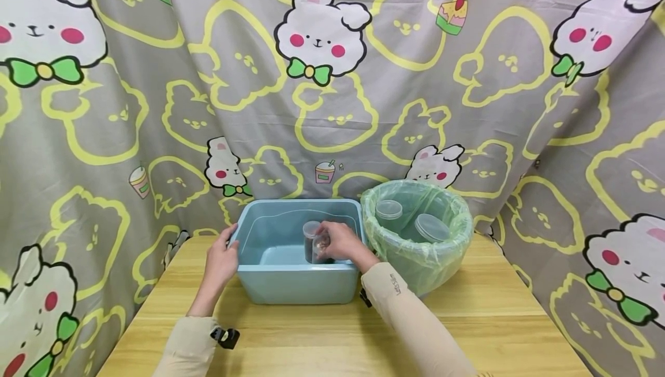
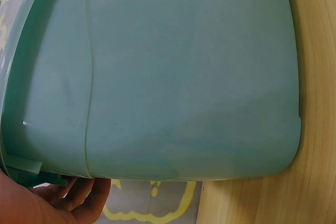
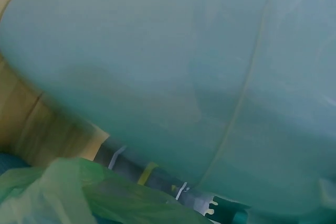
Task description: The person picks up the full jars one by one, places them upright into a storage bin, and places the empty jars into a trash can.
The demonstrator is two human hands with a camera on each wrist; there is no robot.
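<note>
On the bench, at the left, the left hand rests against the rim of the blue tub, fingers relaxed and spread, steadying it. Inside the tub, the right hand pinches a small clear jar with dark contents, held upright just above the tub's floor. Further right, the green-lined basket already holds two clear lidded containers. By my judgement, this jar is what remains to be dealt with.

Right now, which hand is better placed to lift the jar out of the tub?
Right. The right hand already grips the jar inside the blue tub; the left hand only rests on the tub's left rim.
</note>
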